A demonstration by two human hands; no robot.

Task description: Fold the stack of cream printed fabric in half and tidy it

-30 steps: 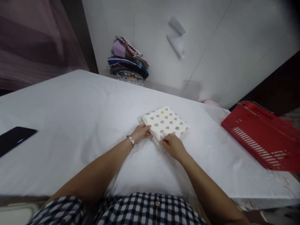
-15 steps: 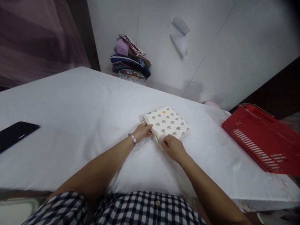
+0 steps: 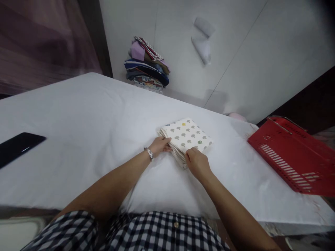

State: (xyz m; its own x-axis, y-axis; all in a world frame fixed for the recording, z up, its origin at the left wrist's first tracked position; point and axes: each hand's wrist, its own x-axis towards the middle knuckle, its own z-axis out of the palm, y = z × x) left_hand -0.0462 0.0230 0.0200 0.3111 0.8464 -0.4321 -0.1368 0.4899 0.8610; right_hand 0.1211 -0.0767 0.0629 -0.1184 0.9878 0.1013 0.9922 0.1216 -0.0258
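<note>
A folded cream cloth (image 3: 183,134) with grey mushroom-like prints and a few coloured ones lies on the white-covered table (image 3: 110,115). Its layered edges face me. My left hand (image 3: 160,146), with a silver bracelet at the wrist, grips those layers at the left, thumb on top and fingers underneath. At the near right corner my right hand (image 3: 197,162) is closed on the cloth's edge, its fingertips partly hidden. Between the two hands the layers spread slightly and sag toward me.
A red plastic basket (image 3: 290,153) stands at the table's right end. A black phone-like slab (image 3: 21,148) lies on the left. Beyond the far edge are a stack of folded fabrics (image 3: 148,66) and white crumpled pieces (image 3: 202,43) on the floor.
My right hand has shifted slightly to the right along the cloth's near edge, and the layers there now show more spread. My left hand keeps its hold in the same place.
</note>
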